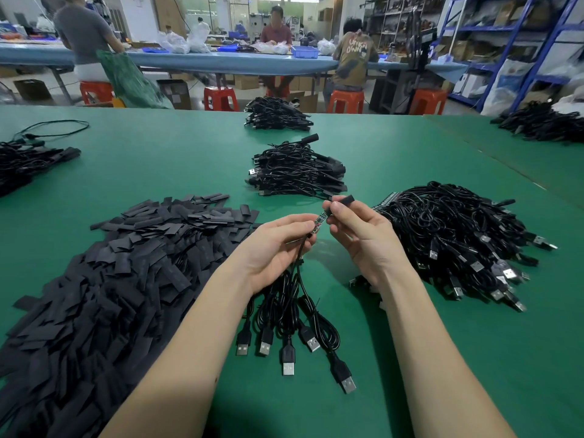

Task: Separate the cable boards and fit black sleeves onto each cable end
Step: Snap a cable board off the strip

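Pinched between left hand (278,245) fingers, the small green cable circuit board (318,223) sits above the green table (177,159), its long axis pointing up-right into the flat black sleeve (338,201) the right hand (357,232) pinches. Both look light; the board stiff, probably fragile, best held by its edges; the sleeve soft.

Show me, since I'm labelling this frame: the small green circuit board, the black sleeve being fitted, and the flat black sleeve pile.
Small green circuit board (318,223), head view, middle.
Black sleeve (343,200), head view, upper half.
Flat black sleeve pile (126,279), head view, centre.
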Demonstrator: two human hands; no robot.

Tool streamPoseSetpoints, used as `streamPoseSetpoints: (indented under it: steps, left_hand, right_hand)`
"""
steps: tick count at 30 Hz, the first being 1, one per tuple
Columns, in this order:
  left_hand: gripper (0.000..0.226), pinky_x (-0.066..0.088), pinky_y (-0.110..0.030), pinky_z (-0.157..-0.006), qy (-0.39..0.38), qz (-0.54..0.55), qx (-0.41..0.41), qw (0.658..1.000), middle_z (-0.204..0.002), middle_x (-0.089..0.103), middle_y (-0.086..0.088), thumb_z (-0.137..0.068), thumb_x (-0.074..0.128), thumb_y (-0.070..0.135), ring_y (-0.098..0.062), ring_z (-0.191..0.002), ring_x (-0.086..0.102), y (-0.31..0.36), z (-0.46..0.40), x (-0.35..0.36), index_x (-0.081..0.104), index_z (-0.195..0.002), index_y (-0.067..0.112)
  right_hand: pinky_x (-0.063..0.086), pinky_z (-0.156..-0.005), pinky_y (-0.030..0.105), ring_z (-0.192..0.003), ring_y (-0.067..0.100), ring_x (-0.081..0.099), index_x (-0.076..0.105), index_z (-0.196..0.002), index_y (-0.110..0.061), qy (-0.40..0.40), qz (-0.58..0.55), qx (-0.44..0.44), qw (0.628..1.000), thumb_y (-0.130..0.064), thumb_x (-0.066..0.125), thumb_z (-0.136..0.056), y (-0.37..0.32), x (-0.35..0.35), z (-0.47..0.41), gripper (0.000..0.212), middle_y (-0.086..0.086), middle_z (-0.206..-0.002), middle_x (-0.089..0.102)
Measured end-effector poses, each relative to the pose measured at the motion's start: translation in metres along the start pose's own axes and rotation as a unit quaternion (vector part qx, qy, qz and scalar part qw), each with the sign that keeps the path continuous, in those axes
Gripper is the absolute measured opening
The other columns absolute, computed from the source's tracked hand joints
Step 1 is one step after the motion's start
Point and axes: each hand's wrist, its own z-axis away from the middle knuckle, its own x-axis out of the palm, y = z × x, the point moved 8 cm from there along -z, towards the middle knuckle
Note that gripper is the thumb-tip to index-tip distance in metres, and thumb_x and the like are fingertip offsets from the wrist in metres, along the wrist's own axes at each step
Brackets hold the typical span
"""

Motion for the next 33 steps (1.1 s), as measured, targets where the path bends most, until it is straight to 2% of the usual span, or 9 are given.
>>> streamPoseSetpoints:
  steps: [4,9,14,18,21,23,25,30,33]
  left_hand:
    - [0.016,0.055,-0.018,-0.069,-0.008,-0.087,0.038,0.995,-0.081,0.072,-0.005,-0.089,0.067,-0.002,-0.012,-0.071,0.067,0.012,0.004,-0.002,0.073,-0.1,0.007]
    - [0.022,0.056,-0.02,-0.069,-0.006,-0.121,0.059,0.991,-0.087,0.075,-0.013,-0.088,0.071,-0.001,-0.016,-0.072,0.068,0.023,0.007,-0.001,0.059,-0.104,0.007]
    - [0.019,0.057,-0.022,-0.072,0.008,-0.19,0.1,0.977,-0.088,0.074,-0.013,-0.089,0.075,0.009,-0.019,-0.072,0.069,0.036,0.01,0.006,0.061,-0.103,0.007]
    - [0.016,0.057,-0.022,-0.068,-0.002,-0.289,0.163,0.943,-0.078,0.074,-0.007,-0.085,0.078,0.002,-0.016,-0.066,0.07,0.049,0.013,0.014,0.067,-0.097,0.003]
    - [0.012,0.055,-0.02,-0.065,0.02,-0.298,0.214,0.93,-0.077,0.076,-0.006,-0.083,0.08,0.003,-0.014,-0.066,0.071,0.057,0.015,0.015,0.073,-0.092,0.005]
    - [0.012,0.055,-0.019,-0.066,0.014,-0.3,0.218,0.929,-0.079,0.077,-0.006,-0.081,0.083,0.005,-0.014,-0.067,0.072,0.057,0.015,0.016,0.075,-0.09,0.008]
    - [0.012,0.056,-0.019,-0.068,0.002,-0.306,0.219,0.926,-0.08,0.078,-0.006,-0.08,0.084,0.006,-0.013,-0.068,0.072,0.055,0.015,0.016,0.077,-0.089,0.011]
    - [0.01,0.056,-0.022,-0.069,0.0,-0.333,0.239,0.912,-0.078,0.077,-0.006,-0.081,0.083,0.006,-0.015,-0.067,0.07,0.054,0.014,0.016,0.079,-0.086,0.014]
    - [0.011,0.057,-0.023,-0.07,0.001,-0.337,0.244,0.909,-0.078,0.077,-0.008,-0.081,0.083,0.005,-0.015,-0.067,0.07,0.054,0.014,0.015,0.08,-0.085,0.014]
  right_hand:
    - [0.056,-0.07,0.016,-0.075,0.009,0.071,0.081,-0.088,-0.016,-0.044,0.011,0.042,0.998,-0.014,0.078,-0.075,0.006,0.002,0.001,0.013,0.008,-0.101,0.077]
    - [0.056,-0.069,0.014,-0.074,0.009,0.072,0.073,-0.099,-0.006,-0.056,0.001,0.078,0.995,-0.011,0.076,-0.077,0.011,0.005,0.002,0.022,0.011,-0.099,0.077]
    - [0.056,-0.069,0.015,-0.073,0.01,0.072,0.08,-0.085,-0.008,-0.018,-0.032,0.059,0.998,-0.011,0.078,-0.075,0.002,0.004,-0.002,0.01,0.012,-0.093,0.077]
    - [0.057,-0.069,0.015,-0.071,0.009,0.071,0.081,-0.075,-0.01,0.003,-0.014,0.055,0.998,-0.016,0.08,-0.074,-0.005,0.005,-0.005,0.006,0.009,-0.087,0.077]
    - [0.057,-0.069,0.015,-0.072,0.009,0.071,0.081,-0.076,-0.011,-0.001,-0.016,0.05,0.999,-0.013,0.077,-0.082,-0.009,0.006,-0.006,0.007,0.006,-0.085,0.076]
    - [0.057,-0.071,0.016,-0.076,0.011,0.072,0.078,-0.091,-0.008,-0.012,-0.036,0.048,0.998,-0.01,0.074,-0.084,-0.01,0.007,-0.006,0.008,0.008,-0.088,0.076]
    - [0.057,-0.072,0.017,-0.08,0.014,0.073,0.071,-0.104,-0.005,-0.021,-0.05,0.05,0.997,-0.007,0.073,-0.084,-0.011,0.006,-0.004,0.019,0.012,-0.092,0.076]
    - [0.057,-0.072,0.017,-0.079,0.015,0.072,0.07,-0.09,-0.009,-0.019,-0.039,0.047,0.998,-0.01,0.077,-0.076,-0.013,0.004,-0.001,0.016,0.014,-0.093,0.075]
    - [0.057,-0.072,0.017,-0.08,0.014,0.071,0.068,-0.092,-0.009,-0.021,-0.034,0.046,0.998,-0.011,0.078,-0.076,-0.011,0.005,-0.002,0.019,0.014,-0.096,0.075]
